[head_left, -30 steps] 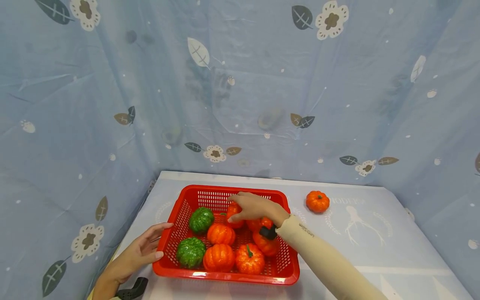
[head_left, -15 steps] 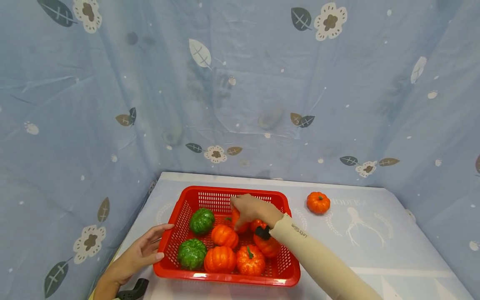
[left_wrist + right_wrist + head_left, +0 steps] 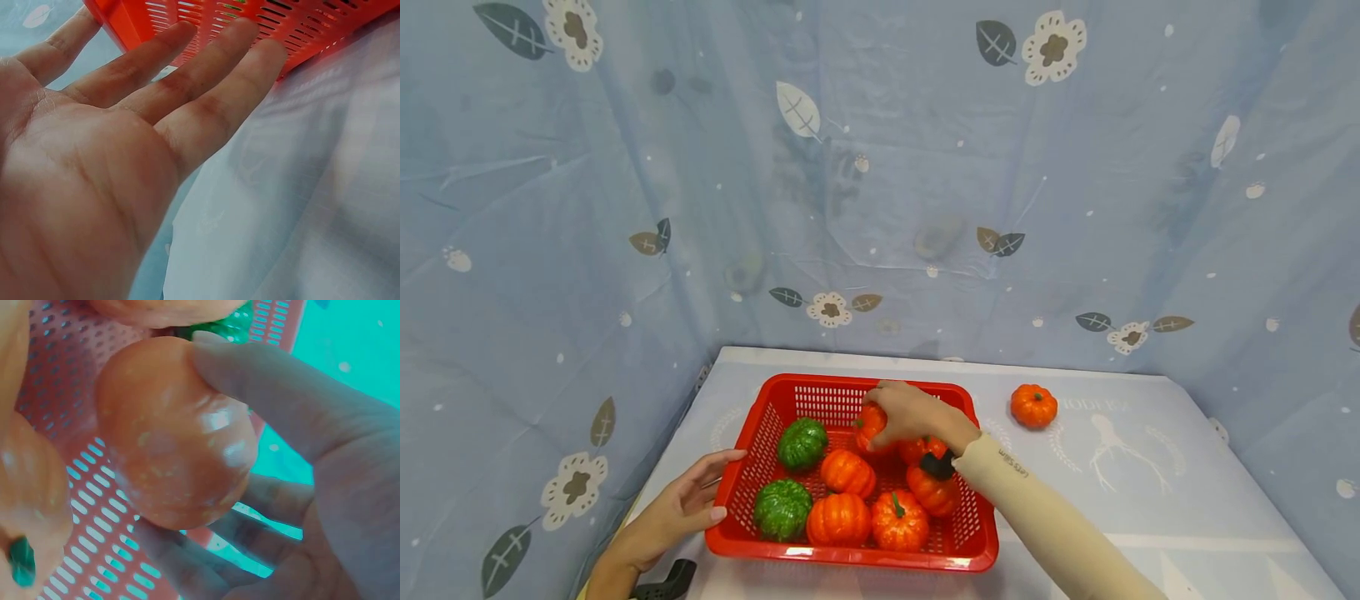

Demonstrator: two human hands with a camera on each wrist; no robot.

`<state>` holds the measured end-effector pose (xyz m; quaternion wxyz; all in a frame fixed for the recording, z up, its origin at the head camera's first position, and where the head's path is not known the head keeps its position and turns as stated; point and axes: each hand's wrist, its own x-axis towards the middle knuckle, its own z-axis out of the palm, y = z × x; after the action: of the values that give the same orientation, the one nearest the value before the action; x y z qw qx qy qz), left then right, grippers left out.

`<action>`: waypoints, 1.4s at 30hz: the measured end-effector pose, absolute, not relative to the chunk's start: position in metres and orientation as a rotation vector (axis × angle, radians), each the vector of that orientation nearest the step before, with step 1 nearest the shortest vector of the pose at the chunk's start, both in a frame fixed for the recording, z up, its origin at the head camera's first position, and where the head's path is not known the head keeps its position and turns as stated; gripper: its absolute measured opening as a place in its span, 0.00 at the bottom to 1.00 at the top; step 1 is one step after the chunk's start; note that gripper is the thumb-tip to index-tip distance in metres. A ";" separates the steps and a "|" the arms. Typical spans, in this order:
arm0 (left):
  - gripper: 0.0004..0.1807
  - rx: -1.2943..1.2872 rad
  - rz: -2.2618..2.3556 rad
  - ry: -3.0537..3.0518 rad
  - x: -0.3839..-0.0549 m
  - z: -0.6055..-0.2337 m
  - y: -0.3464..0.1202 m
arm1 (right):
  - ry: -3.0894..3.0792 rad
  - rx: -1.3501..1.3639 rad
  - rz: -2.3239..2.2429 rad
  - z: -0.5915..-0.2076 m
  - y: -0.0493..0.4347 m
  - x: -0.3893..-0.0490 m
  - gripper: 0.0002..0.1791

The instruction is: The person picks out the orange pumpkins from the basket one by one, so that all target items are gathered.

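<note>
My right hand (image 3: 912,414) reaches into the red plastic basket (image 3: 850,550) and grips a small orange pumpkin (image 3: 870,427) near the back wall. In the right wrist view the thumb lies on one side of that pumpkin (image 3: 175,434), with the fingers around the other. Around it in the basket lie several more orange pumpkins (image 3: 839,520) and two green pumpkins (image 3: 782,509). My left hand (image 3: 673,506) is at the basket's left side, its fingertips and thumb touching the rim. The left wrist view shows those fingers (image 3: 212,115) extended against the slotted wall.
One orange pumpkin (image 3: 1033,406) sits on the table (image 3: 1120,492), right of the basket. Blue patterned curtains (image 3: 880,208) hang behind the table and along both sides. A black strap piece (image 3: 668,579) shows by the left wrist.
The right hand dipped onto the pumpkin at the back and came up slightly with its grip on it. A neighbouring orange pumpkin shifted slightly right. The left hand stayed at the rim.
</note>
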<state>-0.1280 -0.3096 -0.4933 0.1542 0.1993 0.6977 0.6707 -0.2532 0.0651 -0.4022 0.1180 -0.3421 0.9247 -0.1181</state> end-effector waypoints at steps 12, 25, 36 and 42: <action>0.36 0.533 1.915 2.069 -0.126 -0.494 -0.311 | 2.780 -1.023 -0.616 -0.392 0.079 -0.255 0.39; 0.35 0.586 1.938 2.067 -0.125 -0.494 -0.311 | 2.834 -1.027 -0.784 -0.388 0.090 -0.248 0.39; 0.35 0.541 1.913 2.086 -0.127 -0.491 -0.308 | 2.867 -0.952 -0.889 -0.383 0.116 -0.242 0.42; 0.35 0.580 1.918 2.086 -0.127 -0.490 -0.308 | 2.894 -0.943 -0.944 -0.384 0.132 -0.242 0.41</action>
<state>-0.1269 -0.3082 -0.4904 0.1242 0.1990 0.7157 0.6579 -0.2419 0.1324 -0.3842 -0.0224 -0.2959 0.9079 -0.2961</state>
